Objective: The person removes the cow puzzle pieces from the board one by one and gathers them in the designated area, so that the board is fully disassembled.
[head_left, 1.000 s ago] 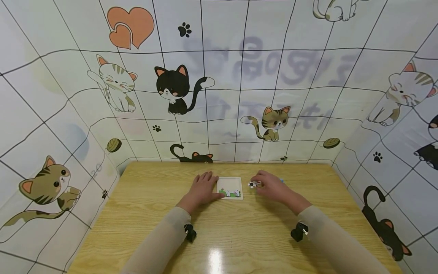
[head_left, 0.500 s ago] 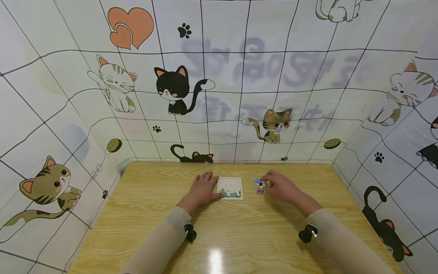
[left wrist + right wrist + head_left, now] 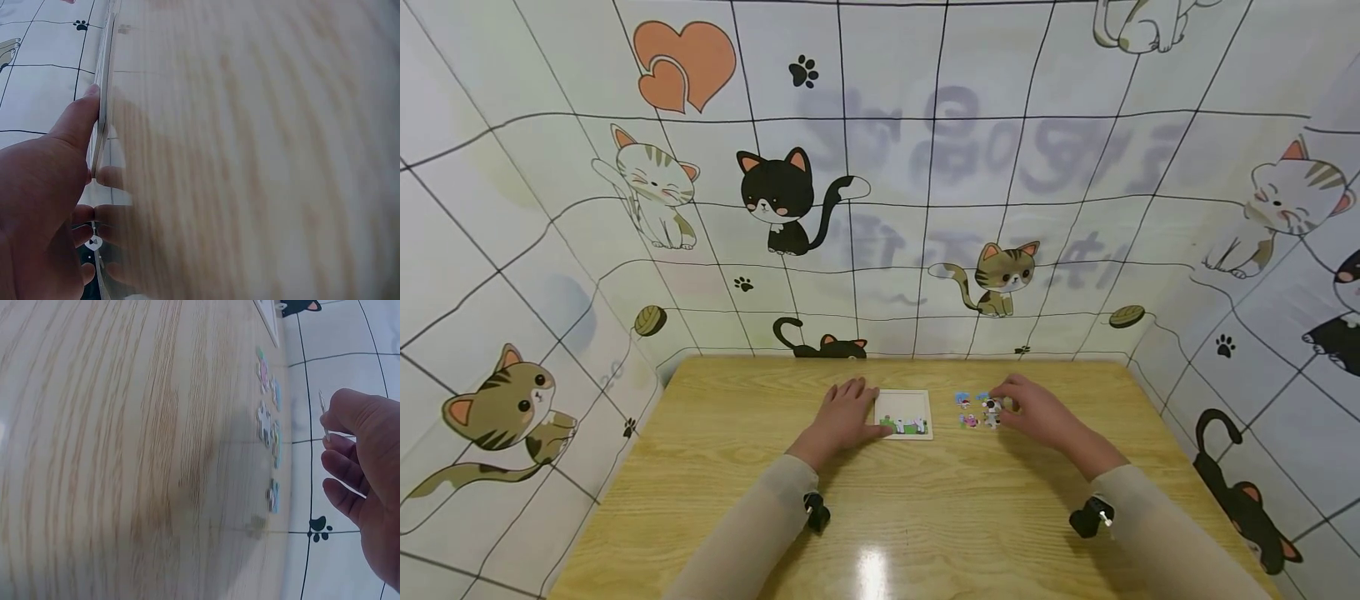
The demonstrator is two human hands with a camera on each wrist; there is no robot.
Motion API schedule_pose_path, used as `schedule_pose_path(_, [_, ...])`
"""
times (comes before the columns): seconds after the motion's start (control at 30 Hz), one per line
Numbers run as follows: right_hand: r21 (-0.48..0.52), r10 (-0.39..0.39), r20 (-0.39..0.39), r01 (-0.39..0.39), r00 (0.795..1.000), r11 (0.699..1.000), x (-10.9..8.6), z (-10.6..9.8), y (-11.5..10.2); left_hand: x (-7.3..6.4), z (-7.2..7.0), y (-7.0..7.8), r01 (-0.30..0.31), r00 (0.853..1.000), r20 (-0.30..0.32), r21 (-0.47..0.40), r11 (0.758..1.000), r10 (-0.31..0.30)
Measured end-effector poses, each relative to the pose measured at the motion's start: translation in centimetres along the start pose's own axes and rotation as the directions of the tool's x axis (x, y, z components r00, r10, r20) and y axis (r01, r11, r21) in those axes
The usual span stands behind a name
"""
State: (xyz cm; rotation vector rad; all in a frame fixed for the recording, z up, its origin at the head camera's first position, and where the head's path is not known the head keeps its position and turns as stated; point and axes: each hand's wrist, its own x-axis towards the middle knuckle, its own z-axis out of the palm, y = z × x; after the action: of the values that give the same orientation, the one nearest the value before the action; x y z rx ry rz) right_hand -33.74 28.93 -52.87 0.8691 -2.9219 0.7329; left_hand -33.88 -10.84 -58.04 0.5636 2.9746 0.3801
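The left hand [image 3: 842,414] lay relaxed, fingers unbent, against the left side of the puzzle tray [image 3: 904,405], its thumb resting over the near left corner. The right hand [image 3: 1037,417], to the right of the tray, pinched a puzzle piece [image 3: 324,417] between thumb and finger, raised off the worktop [image 3: 895,492]. Loose pieces lay between that hand and the tray, among them a pink one [image 3: 970,422] and a blue one [image 3: 962,399]. Inside the tray, a green-and-white strip of fitted pieces [image 3: 912,426] ran along the near edge. Behind the tray and worktop rose a cat-print backdrop [image 3: 895,54].
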Motion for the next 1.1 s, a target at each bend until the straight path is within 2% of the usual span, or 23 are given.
schedule_pose_path(0.27, [-0.020, 0.010, -0.018, -0.010, 1.000, 1.000, -0.3, -0.7, 1.2, 0.3, -0.5, 0.0, 0.006, 1.000, 0.000, 0.000, 1.000, -0.006])
schedule_pose_path(0.5, [-0.041, 0.022, -0.047, -0.024, 0.999, 0.999, -1.2, -0.7, 2.0, 0.2, -0.4, -0.1, 0.004, 1.000, 0.000, 0.013, 1.000, -0.004])
schedule_pose_path(0.63, [-0.028, 0.056, -0.037, -0.057, 0.998, 0.998, -1.8, -0.2, 2.3, -0.1, 0.0, 0.0, 0.005, 1.000, 0.003, 0.011, 1.000, -0.005])
schedule_pose_path(0.83, [-0.010, 0.065, -0.020, -0.065, 0.998, 0.998, -2.3, 0.6, 2.9, -0.3, 0.5, -0.1, 0.005, 1.000, 0.001, -0.011, 1.000, -0.005])
schedule_pose_path(1.1, [0.016, 0.112, 0.010, -0.112, 0.994, 0.994, -2.3, 1.0, 3.4, -0.4, 0.4, -0.2, -0.007, 1.000, -0.008, -0.034, 0.999, 0.007])
